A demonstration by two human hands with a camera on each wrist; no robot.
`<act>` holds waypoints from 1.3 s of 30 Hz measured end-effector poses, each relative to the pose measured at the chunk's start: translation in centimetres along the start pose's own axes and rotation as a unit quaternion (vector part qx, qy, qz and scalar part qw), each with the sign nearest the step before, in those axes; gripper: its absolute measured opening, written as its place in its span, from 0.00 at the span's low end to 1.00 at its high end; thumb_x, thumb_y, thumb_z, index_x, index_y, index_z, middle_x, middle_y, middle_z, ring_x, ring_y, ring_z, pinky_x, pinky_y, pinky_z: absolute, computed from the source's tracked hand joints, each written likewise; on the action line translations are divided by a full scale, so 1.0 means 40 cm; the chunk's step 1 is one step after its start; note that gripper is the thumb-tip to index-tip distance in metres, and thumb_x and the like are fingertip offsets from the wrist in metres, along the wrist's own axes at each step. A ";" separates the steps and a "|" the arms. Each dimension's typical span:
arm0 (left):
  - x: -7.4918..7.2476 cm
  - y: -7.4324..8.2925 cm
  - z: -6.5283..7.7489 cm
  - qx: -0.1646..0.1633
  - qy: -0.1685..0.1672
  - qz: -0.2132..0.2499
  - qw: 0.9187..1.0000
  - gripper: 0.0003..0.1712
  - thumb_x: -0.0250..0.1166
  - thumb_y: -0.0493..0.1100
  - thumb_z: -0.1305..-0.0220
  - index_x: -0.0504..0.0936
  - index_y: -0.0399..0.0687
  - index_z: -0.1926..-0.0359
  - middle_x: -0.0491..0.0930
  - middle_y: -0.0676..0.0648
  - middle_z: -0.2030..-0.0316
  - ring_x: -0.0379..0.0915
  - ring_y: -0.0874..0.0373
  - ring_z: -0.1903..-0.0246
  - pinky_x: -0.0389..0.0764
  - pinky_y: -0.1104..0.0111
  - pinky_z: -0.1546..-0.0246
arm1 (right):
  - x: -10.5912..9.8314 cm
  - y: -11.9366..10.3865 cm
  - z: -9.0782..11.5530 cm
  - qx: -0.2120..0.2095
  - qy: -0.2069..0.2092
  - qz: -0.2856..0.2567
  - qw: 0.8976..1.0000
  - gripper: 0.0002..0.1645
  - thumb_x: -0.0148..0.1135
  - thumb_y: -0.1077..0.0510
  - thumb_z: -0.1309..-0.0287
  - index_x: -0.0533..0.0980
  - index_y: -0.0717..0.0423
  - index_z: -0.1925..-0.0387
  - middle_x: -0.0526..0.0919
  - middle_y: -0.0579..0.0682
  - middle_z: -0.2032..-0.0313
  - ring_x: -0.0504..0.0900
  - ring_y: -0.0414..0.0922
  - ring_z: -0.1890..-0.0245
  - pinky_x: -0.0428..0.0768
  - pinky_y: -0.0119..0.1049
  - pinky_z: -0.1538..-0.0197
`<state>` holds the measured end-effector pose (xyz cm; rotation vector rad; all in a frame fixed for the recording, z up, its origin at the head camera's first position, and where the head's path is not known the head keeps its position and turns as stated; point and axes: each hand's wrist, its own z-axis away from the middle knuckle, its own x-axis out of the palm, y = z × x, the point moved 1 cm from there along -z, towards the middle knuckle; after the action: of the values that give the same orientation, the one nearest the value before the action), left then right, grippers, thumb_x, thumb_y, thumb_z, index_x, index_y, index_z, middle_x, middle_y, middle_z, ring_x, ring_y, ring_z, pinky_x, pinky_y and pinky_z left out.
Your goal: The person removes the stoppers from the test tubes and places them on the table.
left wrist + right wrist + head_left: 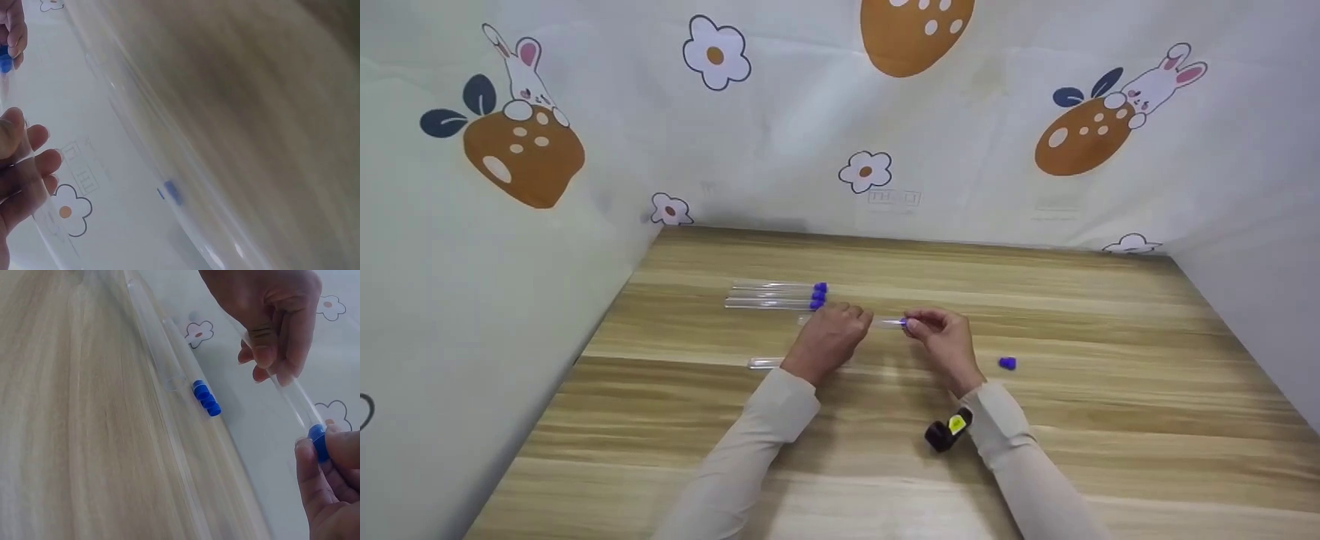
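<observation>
The left hand (831, 334) pinches a clear tube (289, 396) between thumb and curled fingers, partway along its length. The right hand (945, 337) pinches the blue cap (319, 441) at the tube's right end, thumb on one side and fingers on the other. The tube's long axis runs left to right from hand to hand, in line with the cap; how firmly the cap is seated is hard to judge, since the fingers cover part of it.

Beyond the left hand, three capped tubes (769, 304) lie side by side on the bench (1110, 420), caps to the right, roughly parallel to the held one. An open tube (765, 363) lies nearer the person, partly behind the left hand and closer to that hand. A loose cap (1007, 363) sits apart, to the right of the right hand, which is the nearer one.
</observation>
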<state>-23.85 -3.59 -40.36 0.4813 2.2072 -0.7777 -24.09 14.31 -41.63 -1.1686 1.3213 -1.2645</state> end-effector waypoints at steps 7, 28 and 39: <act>0.007 -0.004 0.005 0.004 0.041 0.002 0.999 0.06 0.63 0.30 0.45 0.81 0.45 0.71 0.83 0.49 0.75 0.78 0.58 0.77 0.79 0.69 0.76 | -0.005 0.003 0.000 -0.004 -0.008 0.004 1.000 0.11 0.57 0.76 0.45 0.76 0.77 0.58 0.83 0.66 0.58 0.83 0.36 0.68 0.82 0.28 0.58; -0.001 -0.003 -0.003 0.007 0.091 -0.057 0.994 0.06 0.64 0.32 0.43 0.79 0.47 0.71 0.77 0.50 0.72 0.73 0.59 0.73 0.78 0.70 0.73 | -0.005 -0.008 -0.001 0.044 -0.019 -0.043 0.998 0.15 0.56 0.68 0.38 0.74 0.77 0.53 0.85 0.51 0.67 0.83 0.36 0.71 0.82 0.27 0.61; 0.003 -0.003 -0.002 0.005 0.104 -0.059 0.993 0.07 0.63 0.31 0.44 0.78 0.48 0.71 0.77 0.50 0.72 0.73 0.59 0.73 0.77 0.69 0.74 | -0.006 -0.008 0.000 0.042 -0.014 -0.038 0.998 0.14 0.57 0.68 0.39 0.75 0.75 0.54 0.85 0.55 0.64 0.84 0.36 0.69 0.82 0.27 0.60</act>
<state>-24.03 -3.62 -40.35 0.4586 2.4443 -0.8337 -24.04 14.56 -41.30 -1.1820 1.2023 -1.3405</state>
